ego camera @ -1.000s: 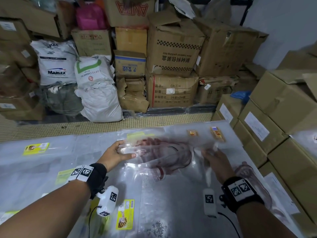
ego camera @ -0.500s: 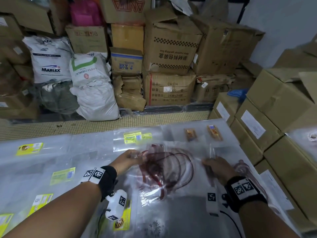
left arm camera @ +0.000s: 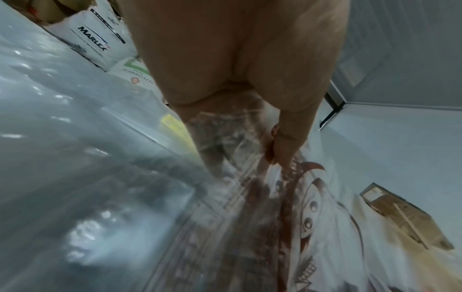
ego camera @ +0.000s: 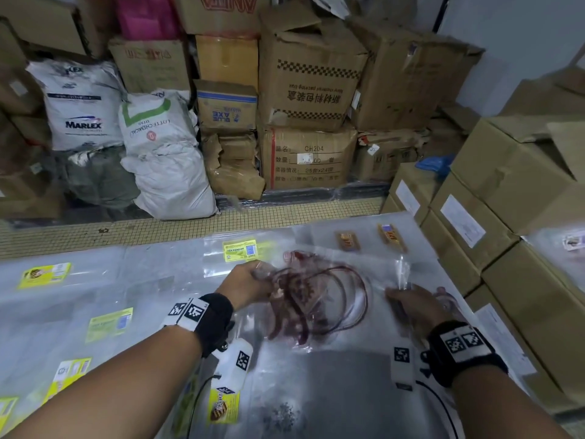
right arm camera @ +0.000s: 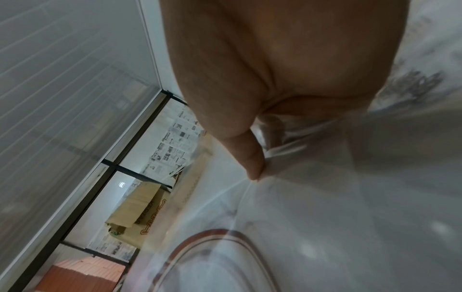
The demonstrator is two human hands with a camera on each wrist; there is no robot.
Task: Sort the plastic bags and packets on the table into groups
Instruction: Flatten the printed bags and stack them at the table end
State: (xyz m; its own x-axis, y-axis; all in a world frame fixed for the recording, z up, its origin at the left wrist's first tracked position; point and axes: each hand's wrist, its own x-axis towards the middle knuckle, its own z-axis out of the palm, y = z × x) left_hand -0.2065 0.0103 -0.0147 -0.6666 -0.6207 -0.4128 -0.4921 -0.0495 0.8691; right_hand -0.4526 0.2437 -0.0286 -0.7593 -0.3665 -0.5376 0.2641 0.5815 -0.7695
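Observation:
A clear plastic bag printed with dark red rings and a cartoon figure (ego camera: 316, 296) (left arm camera: 307, 207) (right arm camera: 225, 247) is held between both hands above the table. My left hand (ego camera: 250, 283) (left arm camera: 250, 138) grips its left edge, bunched between thumb and curled fingers. My right hand (ego camera: 408, 302) (right arm camera: 252, 150) pinches its right edge, with the thumb pressed on the film. Clear packets with yellow labels (ego camera: 240, 250) lie flat across the table. Two small brown-labelled packets (ego camera: 348, 240) lie at the far right.
More yellow-labelled packets (ego camera: 44, 274) (ego camera: 109, 323) (ego camera: 221, 403) lie left and near me. Another red-printed bag (ego camera: 446, 299) lies beyond my right hand. Stacked cardboard boxes (ego camera: 506, 217) line the right edge; boxes and white sacks (ego camera: 158, 153) stand behind the table.
Both hands have drawn the red-printed bag back toward me and lower. My left hand went from resting flat on it to gripping its bunched edge.

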